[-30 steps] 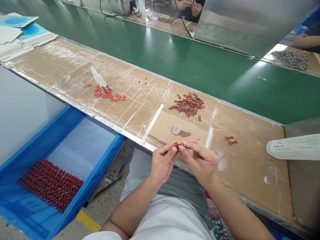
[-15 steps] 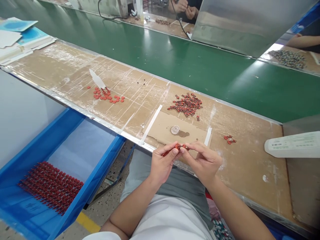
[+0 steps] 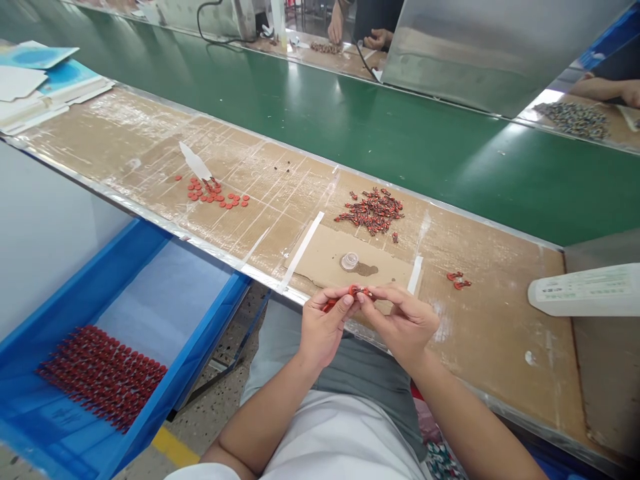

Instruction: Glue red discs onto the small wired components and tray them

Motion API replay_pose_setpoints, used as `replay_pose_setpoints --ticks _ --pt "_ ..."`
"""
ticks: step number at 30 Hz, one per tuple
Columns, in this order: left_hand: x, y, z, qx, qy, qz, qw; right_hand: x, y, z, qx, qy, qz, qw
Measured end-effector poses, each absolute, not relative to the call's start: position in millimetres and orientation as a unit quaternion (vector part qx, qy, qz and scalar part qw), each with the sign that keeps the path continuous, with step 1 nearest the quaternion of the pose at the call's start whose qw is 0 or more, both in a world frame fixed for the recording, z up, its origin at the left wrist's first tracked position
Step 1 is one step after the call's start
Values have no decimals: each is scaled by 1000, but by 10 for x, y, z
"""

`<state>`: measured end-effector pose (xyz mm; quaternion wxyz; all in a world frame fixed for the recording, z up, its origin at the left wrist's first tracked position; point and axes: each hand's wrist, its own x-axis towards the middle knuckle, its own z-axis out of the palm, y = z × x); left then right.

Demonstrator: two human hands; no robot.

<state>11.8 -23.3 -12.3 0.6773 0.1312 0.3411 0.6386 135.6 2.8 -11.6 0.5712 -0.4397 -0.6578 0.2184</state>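
My left hand pinches a small red round piece between thumb and fingertips, at the front edge of the bench. Against it, my right hand pinches a small red-and-dark figure piece. The two pieces touch or nearly touch; fingertips hide most of them. Just beyond my hands, a small clear cup stands on a cardboard sheet beside a dark wet stain. A pile of red-and-dark figure pieces lies farther back, and a few more lie to the right.
Red discs lie around a white paper strip on the left. A blue bin below holds rows of red pieces. A white bottle lies at right. Beyond the green conveyor, a co-worker's hands are at another bench.
My hands have drawn slightly closer together, the right one shifting a little left with its piece. Across the conveyor, the co-worker's hands have moved apart, one reaching down to the bench.
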Motion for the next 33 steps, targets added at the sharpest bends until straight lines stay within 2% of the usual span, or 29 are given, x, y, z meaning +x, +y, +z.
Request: replay_pose_setpoints --ticks 12,20,33 --pt "148 -255 -159 149 365 649 651 1268 -12 -295 -460 -571 261 628" --pt "183 -258 -122 179 351 647 652 1336 -43 -267 -463 -561 266 633" --pt "225 -224 -98 125 340 637 681 1334 -65 -282 -471 -532 301 636"
